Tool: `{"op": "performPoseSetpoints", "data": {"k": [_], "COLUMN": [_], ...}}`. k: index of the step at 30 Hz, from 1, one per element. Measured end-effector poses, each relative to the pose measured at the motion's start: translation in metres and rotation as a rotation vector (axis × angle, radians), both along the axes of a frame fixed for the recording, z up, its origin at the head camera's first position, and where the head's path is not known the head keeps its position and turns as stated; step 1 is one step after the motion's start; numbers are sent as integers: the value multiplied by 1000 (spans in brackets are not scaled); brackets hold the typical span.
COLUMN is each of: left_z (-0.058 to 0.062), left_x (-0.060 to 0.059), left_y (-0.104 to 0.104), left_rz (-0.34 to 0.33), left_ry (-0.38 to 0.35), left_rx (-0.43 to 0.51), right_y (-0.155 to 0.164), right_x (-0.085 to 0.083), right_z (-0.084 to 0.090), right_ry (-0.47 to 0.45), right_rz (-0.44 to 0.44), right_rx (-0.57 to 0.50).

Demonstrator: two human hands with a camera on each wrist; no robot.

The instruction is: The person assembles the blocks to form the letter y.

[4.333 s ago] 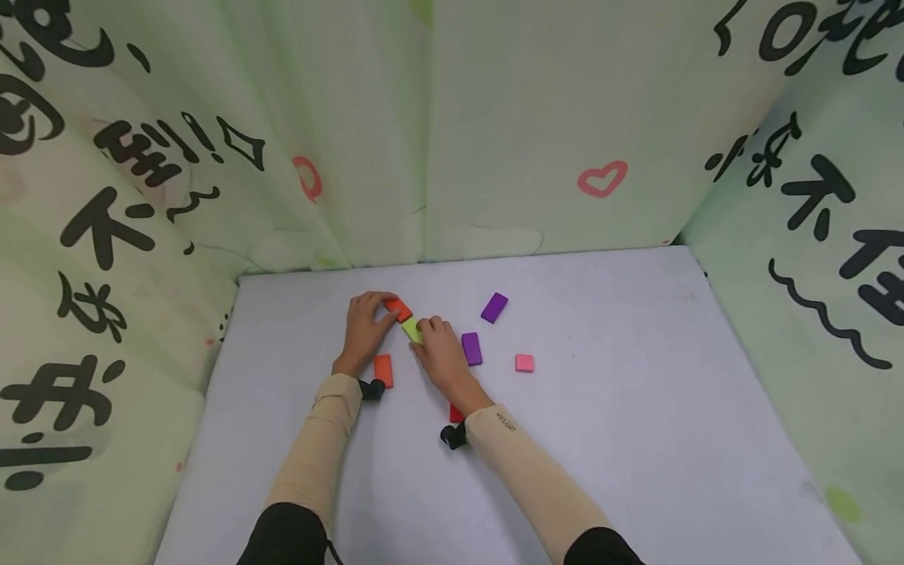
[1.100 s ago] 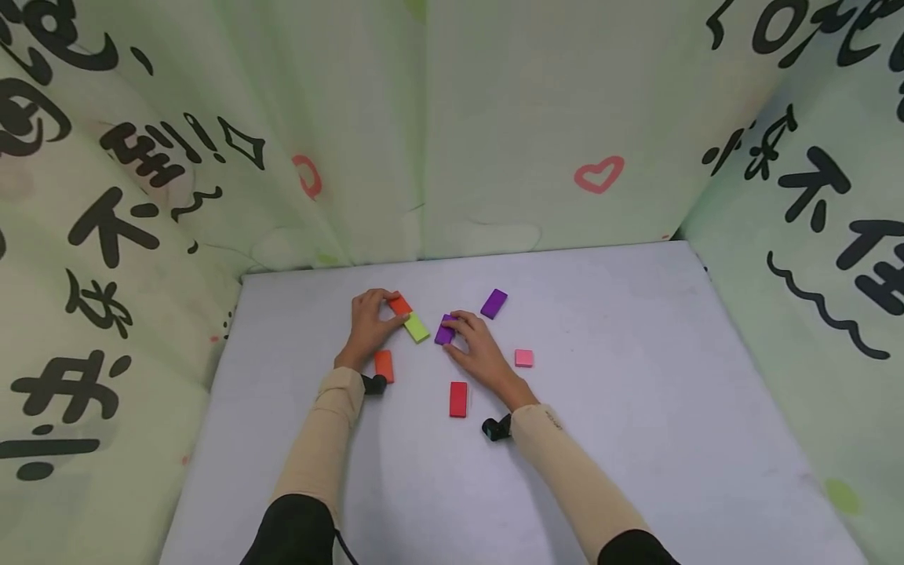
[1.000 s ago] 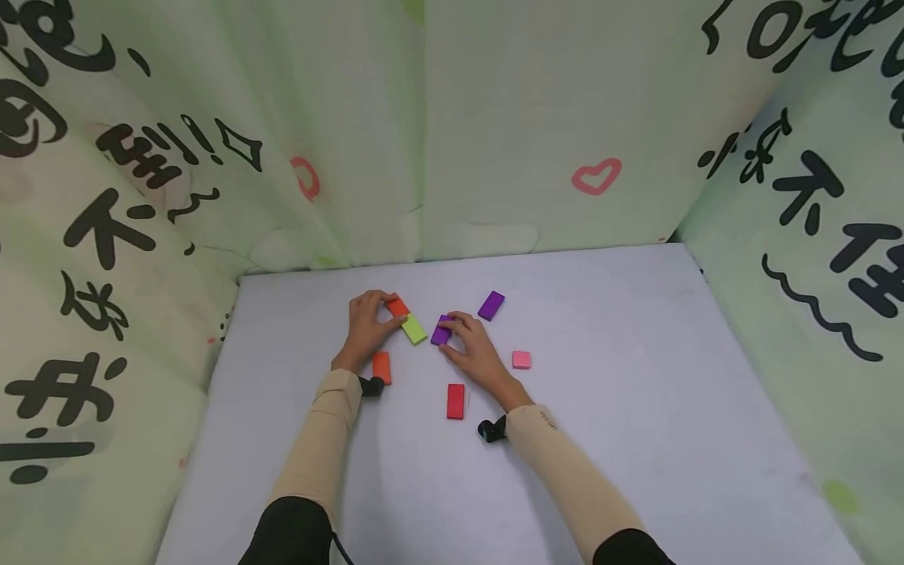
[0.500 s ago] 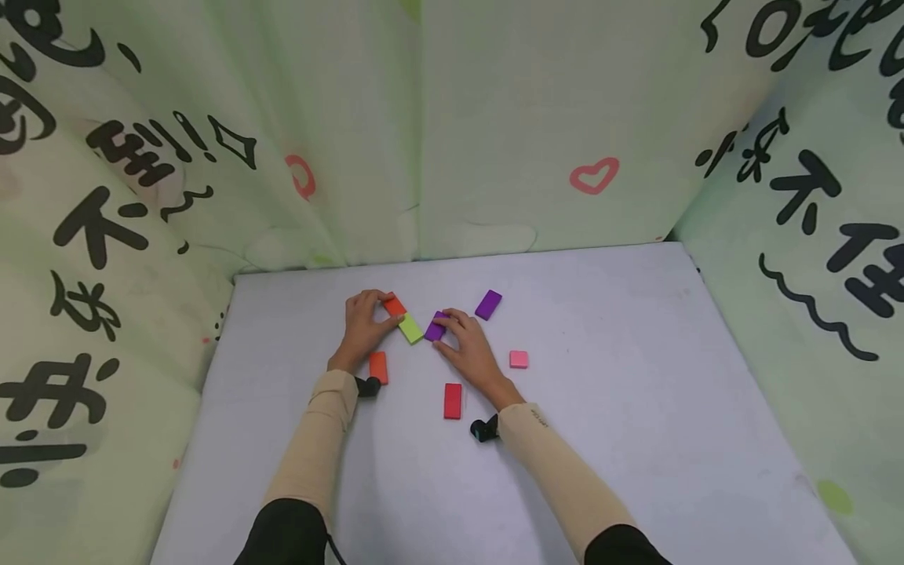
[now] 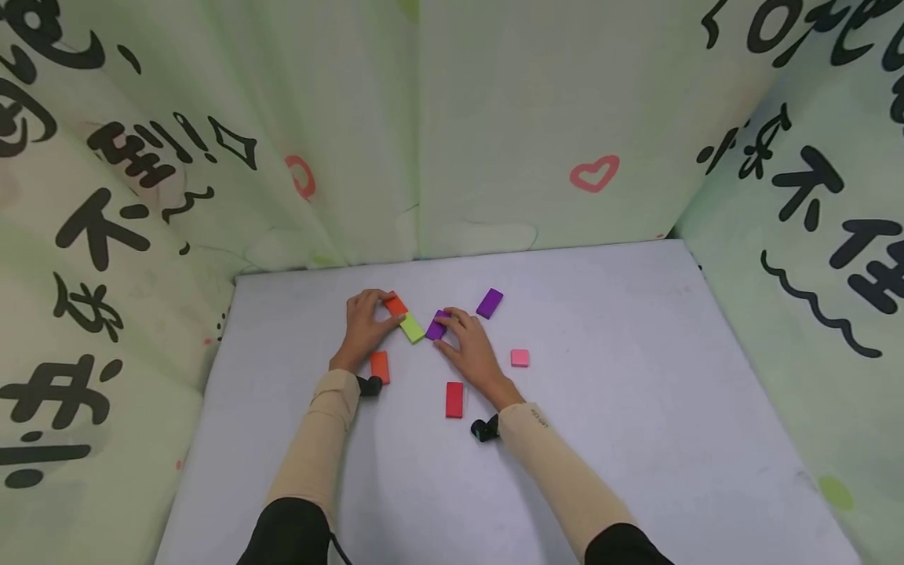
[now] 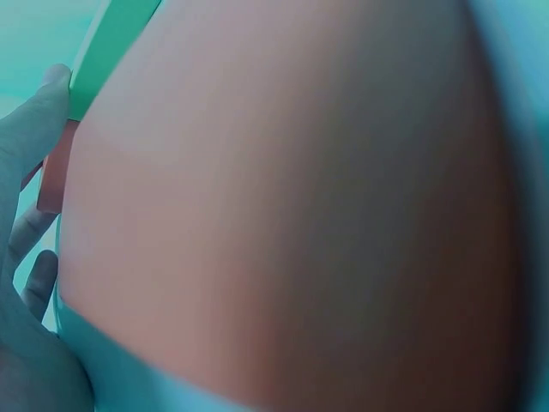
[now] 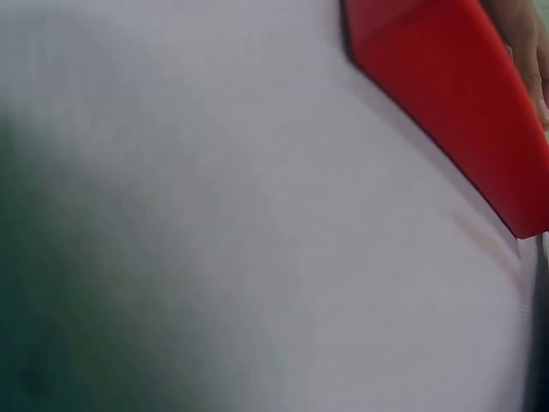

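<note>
- Pale, flat-topped table
- Toward its far edge: orange rectangular block, end to end with lime-green rectangular block; purple rectangular block beside the green; second purple block
- Farther from that edge: second orange block, square pink block, red rectangular block

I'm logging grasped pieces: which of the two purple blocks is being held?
The purple block beside the lime-green block: the right hand pinches it. The other purple block lies farther back, untouched.

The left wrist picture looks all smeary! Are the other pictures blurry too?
Left wrist: blue-green tint, nearer orange block badly out of focus, probably too close; right wrist: red block fairly sharp, dark green blur lower left; head: lime-green block clear, soft arm shadows on the white table.
</note>
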State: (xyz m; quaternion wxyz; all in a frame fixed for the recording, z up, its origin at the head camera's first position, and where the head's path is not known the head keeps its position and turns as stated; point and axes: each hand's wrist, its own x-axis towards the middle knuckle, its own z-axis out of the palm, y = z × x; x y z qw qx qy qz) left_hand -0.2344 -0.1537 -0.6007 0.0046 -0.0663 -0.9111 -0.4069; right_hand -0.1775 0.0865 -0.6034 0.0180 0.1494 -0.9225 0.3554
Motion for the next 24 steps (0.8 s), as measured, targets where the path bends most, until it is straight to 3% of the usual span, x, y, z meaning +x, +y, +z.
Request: {"op": "performPoseSetpoints", "data": {"k": [4, 7, 11, 17, 21, 24], "left_z": [1, 2, 2, 0, 2, 3], "left_x": [0, 0, 0, 0, -3, -2], "left_y": [0, -1, -1, -2, 0, 2], "left_rz": [13, 24, 27, 19, 10, 12], "left_ry": [-24, -41, -47, -40, -18, -31], "left_rx": [-11, -19, -9, 2, 1, 4], "right_y": [1, 1, 1, 3, 6, 8], "right_x": [1, 2, 5, 6, 3, 2], "right_z": [2, 1, -2, -4, -2, -2], "right_ry": [-6, 53, 176, 291, 306, 266], "right_rz": [-3, -34, -126, -305, -401, -441], "right_rx": [-51, -111, -162, -134, -126, -114]}}
